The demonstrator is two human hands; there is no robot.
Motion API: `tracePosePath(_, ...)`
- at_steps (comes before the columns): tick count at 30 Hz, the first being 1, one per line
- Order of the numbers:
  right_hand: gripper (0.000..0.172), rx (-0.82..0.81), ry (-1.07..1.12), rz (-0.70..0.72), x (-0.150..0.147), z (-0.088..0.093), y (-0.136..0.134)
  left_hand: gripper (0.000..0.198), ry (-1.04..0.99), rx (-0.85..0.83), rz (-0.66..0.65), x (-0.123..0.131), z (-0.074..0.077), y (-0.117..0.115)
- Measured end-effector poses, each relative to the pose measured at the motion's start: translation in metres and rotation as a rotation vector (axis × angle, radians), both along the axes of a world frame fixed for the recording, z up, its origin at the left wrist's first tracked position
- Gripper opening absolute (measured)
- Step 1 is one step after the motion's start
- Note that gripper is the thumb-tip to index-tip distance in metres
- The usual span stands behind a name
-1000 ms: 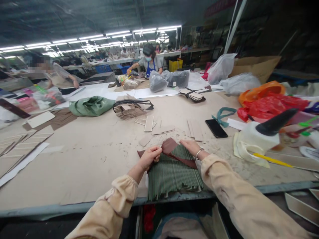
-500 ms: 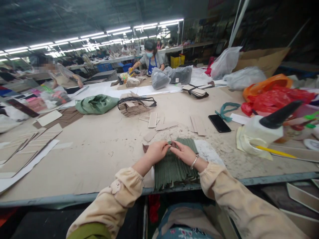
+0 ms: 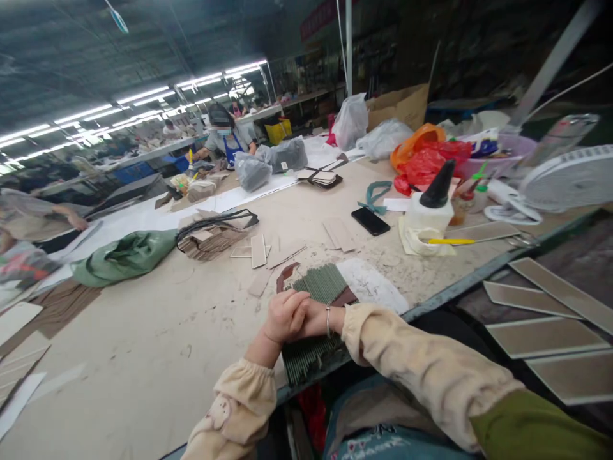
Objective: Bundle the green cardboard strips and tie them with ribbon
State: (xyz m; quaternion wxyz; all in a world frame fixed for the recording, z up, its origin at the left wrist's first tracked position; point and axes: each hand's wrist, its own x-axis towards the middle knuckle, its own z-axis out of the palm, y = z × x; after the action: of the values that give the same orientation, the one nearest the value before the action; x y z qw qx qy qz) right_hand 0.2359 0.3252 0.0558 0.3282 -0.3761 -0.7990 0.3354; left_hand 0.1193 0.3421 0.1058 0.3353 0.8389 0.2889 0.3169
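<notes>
A row of thin dark-green strips [image 3: 318,284], packed edge to edge, lies at the table's near edge under my hands. My left hand [image 3: 286,316] is closed, its fingers curled over my right hand. My right hand [image 3: 313,319], with a bracelet at the wrist, lies across the strips; its fingers are hidden by the left. A reddish-brown band [image 3: 345,297] crosses the strips beside my right hand, and a brown end [image 3: 286,275] sticks up at their left. Whatever is between my fingers is hidden.
A black phone [image 3: 370,221], a white glue bottle [image 3: 428,211] with a black nozzle and a yellow pen [image 3: 451,241] lie to the right. Loose beige pieces [image 3: 258,250] and a strapped bundle [image 3: 213,236] are ahead. A white fan [image 3: 569,176] stands far right. A co-worker [image 3: 227,144] sits opposite.
My view has swung to the right. My hands have gone from fingertips meeting above the strips to lying one over the other, the left over the right. More of the brown band shows at the right.
</notes>
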Motion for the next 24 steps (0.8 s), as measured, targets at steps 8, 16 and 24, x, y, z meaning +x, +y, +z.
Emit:
tracePosePath(8, 0.018, -0.423, 0.255, -0.040, 0.016, 0.013, -0.016, 0.029, -0.470, 0.050, 0.596, -0.003, -0.002, -0.004)
tracePosePath(16, 0.021, -0.446, 0.260, -0.090, 0.012, 0.020, -0.017, 0.067, -0.188, -0.349, 0.337, -0.045, -0.040, -0.052)
tracePosePath(24, 0.033, 0.117, -0.145, -0.077, 0.018, 0.057, -0.016, 0.040, -0.368, -0.322, 0.481, -0.026, -0.043, -0.047)
